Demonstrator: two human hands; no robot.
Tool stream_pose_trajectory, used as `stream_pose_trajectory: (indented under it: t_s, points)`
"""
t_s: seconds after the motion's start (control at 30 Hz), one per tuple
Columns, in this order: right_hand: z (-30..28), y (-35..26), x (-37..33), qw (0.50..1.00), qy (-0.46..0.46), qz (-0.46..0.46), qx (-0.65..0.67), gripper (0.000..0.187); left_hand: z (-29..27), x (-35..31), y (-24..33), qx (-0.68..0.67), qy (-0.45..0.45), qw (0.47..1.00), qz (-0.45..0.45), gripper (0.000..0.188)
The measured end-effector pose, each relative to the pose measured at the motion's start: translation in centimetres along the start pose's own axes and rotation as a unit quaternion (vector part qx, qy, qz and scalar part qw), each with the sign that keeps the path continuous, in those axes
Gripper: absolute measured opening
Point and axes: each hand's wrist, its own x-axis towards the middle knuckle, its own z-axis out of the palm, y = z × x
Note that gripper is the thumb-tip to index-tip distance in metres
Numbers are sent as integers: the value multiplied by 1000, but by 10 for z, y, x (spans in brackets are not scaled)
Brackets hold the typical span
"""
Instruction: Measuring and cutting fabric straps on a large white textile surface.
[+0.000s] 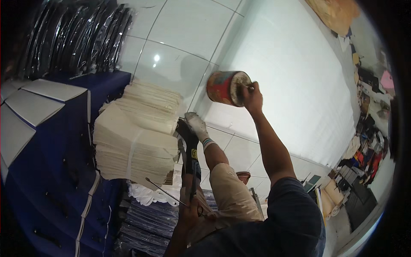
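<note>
My right hand (252, 95) reaches far out to a large, worn red tin can (220, 88). The can's opening faces right in the view and its rim is crusted pale. The fingers are closed over the opening; what they pinch there is hard to make out. Close to my lap, my left hand (188, 215) is closed round long scissors (192, 188), whose blades look spread apart. Beside it rises a tall stack of cream fabric pieces (135, 145), tied with a pale strip. The can lies against the edge of a broad white sheet (291, 73).
Dark blue covered bundles (47, 184) bearing pale panels (38, 105) fill the left. Black plastic-wrapped items (81, 38) stand behind them. Plastic-wrapped dark stacks (147, 225) lie near my legs. A reddish bowl (243, 177) sits past my knee. Mixed clutter (370, 141) lines the right wall.
</note>
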Motion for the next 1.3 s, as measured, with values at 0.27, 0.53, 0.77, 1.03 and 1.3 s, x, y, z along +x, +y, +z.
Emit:
stream_pose_trajectory:
  t_s: [0.27, 0.53, 0.77, 1.03, 1.3]
  points:
    - [-61, 144, -3, 980, 97, 143, -95, 51, 8, -14, 10, -22, -81, 991, -106, 32]
    - [-60, 235, 48, 960, 110, 250, -66, 57, 7, -5, -3, 71, -76, 988, -112, 28]
    - [-115, 174, -19, 995, 17, 60, -82, 60, 1, -12, 34, 24, -77, 996, -26, 39]
    - [-232, -138, -278, 883, -307, -238, 263, 39, -40, -84, 181, -23, 99, 992, 79, 46]
    - [-258, -260, -265, 848, -309, -348, 254, 42, -85, -89, 273, -109, 203, 955, 185, 45]
